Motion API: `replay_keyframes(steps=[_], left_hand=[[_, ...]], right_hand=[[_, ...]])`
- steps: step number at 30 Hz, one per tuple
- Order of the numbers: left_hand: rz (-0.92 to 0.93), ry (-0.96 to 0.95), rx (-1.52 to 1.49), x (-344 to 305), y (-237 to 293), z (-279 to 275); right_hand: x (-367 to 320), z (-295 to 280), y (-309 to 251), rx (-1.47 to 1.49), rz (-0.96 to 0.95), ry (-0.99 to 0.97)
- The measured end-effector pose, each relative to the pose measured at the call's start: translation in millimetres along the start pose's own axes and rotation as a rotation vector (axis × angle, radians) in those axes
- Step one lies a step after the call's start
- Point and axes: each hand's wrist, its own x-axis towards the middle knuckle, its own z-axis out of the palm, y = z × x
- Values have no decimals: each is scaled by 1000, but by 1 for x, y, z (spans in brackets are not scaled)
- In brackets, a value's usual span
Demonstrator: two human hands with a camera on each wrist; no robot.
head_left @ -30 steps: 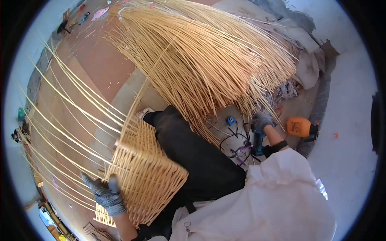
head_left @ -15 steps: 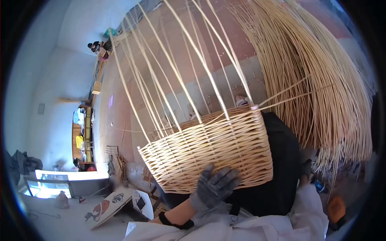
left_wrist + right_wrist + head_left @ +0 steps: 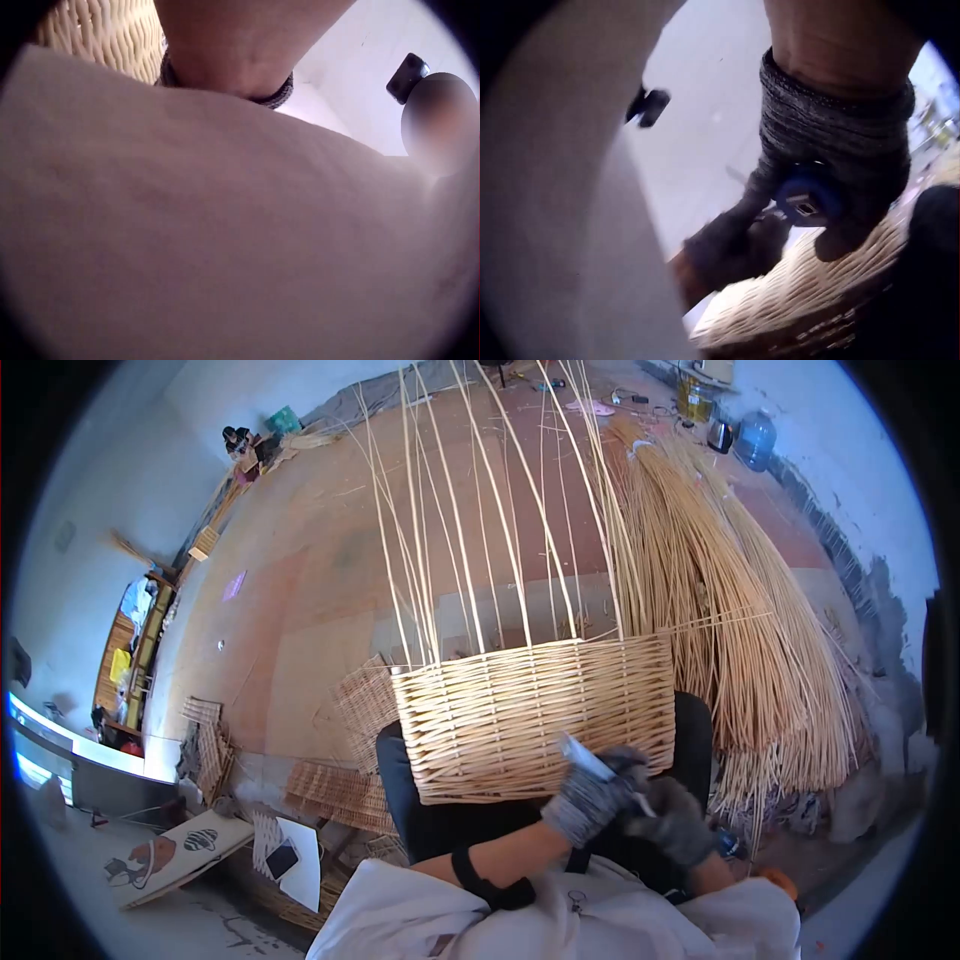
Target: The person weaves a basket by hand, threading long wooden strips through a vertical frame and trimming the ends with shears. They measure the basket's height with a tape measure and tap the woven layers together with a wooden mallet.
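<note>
A woven wicker basket [image 3: 530, 720] lies across my lap, its broad side facing me and long upright stakes [image 3: 510, 550] rising from its far edge. Close over its lower right part, my gloved left hand [image 3: 590, 800] pinches a pale tape blade [image 3: 585, 757]. Just right of it, my gloved right hand [image 3: 680, 828] grips a blue tape measure [image 3: 806, 196], best seen in the right wrist view. The two hands are side by side there. A sleeve [image 3: 210, 225] fills most of the left wrist view, with the basket's weave [image 3: 105, 37] behind it and the left hand hidden.
A large bundle of rods [image 3: 710, 620] lies on the floor at the right. Woven panels [image 3: 340, 795] lie left of my knees, beside a printed board [image 3: 180, 855]. Against the far right wall stand a water bottle [image 3: 755, 440] and a kettle [image 3: 720, 435]. Another person [image 3: 245, 450] sits far left.
The right hand has come from the tools on the floor to the left hand, bringing the tape measure. The basket has turned squarely across the lap. The left hand has left its side.
</note>
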Motion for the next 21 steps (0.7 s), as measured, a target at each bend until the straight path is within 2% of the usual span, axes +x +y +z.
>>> replay_keyframes(steps=[1, 2, 3, 4, 5, 6, 8, 9, 10, 12, 13, 15, 18, 19, 21], left_hand=[[13, 5, 166, -7, 9, -15], [15, -63, 236, -10, 8, -30], [16, -132, 304, -12, 7, -45], [23, -226, 488, -12, 31, -62], [162, -269, 875, -10, 54, -77], [13, -209, 201, 0, 43, -102], [120, 103, 251, 16, 47, -129], [71, 285, 693, 19, 72, -132], [329, 467, 1174, 29, 62, -151], [262, 603, 1660, 42, 48, -168], [240, 608, 1573, 48, 41, -176], [197, 615, 1404, 57, 25, -189], [107, 466, 1507, 67, 55, -189], [265, 489, 1617, 73, 44, -197], [273, 487, 1555, 73, 43, -199]], right_hand=[[11, 24, 7, 111, 38, -51], [28, 53, 32, 542, 253, -208], [32, 66, 41, 725, 329, -337], [35, 79, 49, 888, 429, -460], [34, 88, 43, 802, 389, -556], [32, 97, 36, 715, 345, -648], [36, 110, 22, 529, 255, -819], [36, 116, 20, 585, 288, -714], [37, 121, 13, 697, 368, -637], [42, 124, 1, 913, 527, -481], [48, 124, 2, 797, 542, -558], [41, 123, -14, 884, 638, -472], [35, 121, -30, 943, 720, -412], [37, 121, -32, 948, 726, -405], [39, 123, -31, 923, 703, -390]])
